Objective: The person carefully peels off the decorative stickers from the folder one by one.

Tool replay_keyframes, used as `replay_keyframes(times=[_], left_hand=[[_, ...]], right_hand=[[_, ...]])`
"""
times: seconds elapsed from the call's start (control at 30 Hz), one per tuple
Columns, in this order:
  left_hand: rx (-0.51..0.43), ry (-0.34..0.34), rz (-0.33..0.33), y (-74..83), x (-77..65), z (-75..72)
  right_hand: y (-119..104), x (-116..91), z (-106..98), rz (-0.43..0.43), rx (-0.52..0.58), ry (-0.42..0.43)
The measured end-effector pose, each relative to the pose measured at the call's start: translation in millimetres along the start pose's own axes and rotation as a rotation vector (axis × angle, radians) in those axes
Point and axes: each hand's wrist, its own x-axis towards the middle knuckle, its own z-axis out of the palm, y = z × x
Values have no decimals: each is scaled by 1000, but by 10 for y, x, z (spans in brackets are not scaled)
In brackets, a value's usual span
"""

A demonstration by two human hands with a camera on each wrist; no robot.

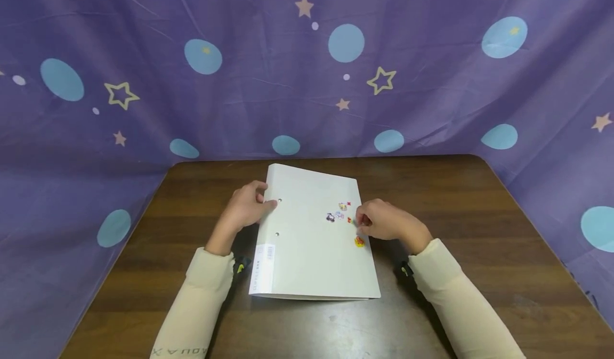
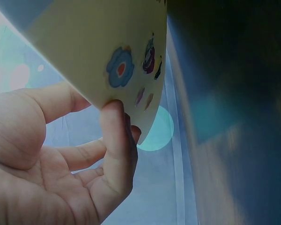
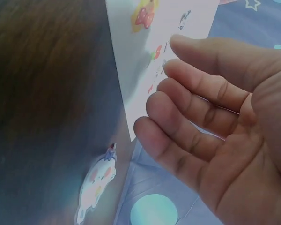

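A white ring binder folder (image 1: 312,242) lies on the table with its spine to the left and a small group of stickers (image 1: 339,215) near its right edge. My left hand (image 1: 245,205) grips the folder at its spine side, thumb and a finger on either side of the edge. In the left wrist view, a blue flower sticker (image 2: 120,68) shows on the surface above those fingers. My right hand (image 1: 386,220) is over the folder's right edge, beside a yellow-and-red sticker (image 1: 360,242). The right wrist view shows its fingers loosely bent, thumb apart, nothing between them.
The folder rests on a dark wooden table (image 1: 479,274). A purple curtain (image 1: 268,98) with stars and blue dots hangs behind. In the right wrist view, a white shape with coloured patches (image 3: 97,183) shows against the dark tabletop.
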Motion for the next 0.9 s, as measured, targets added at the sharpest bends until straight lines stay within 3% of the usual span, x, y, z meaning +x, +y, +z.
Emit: replay_keyframes(times=[0.33,0.9], left_hand=[[1,-1,-3,-6,7,-2],[2,-1,3,-10,-3,-12]], right_hand=[[-58,-16,31,11,3,-107],[-129,-11,111,8,-58,-92]])
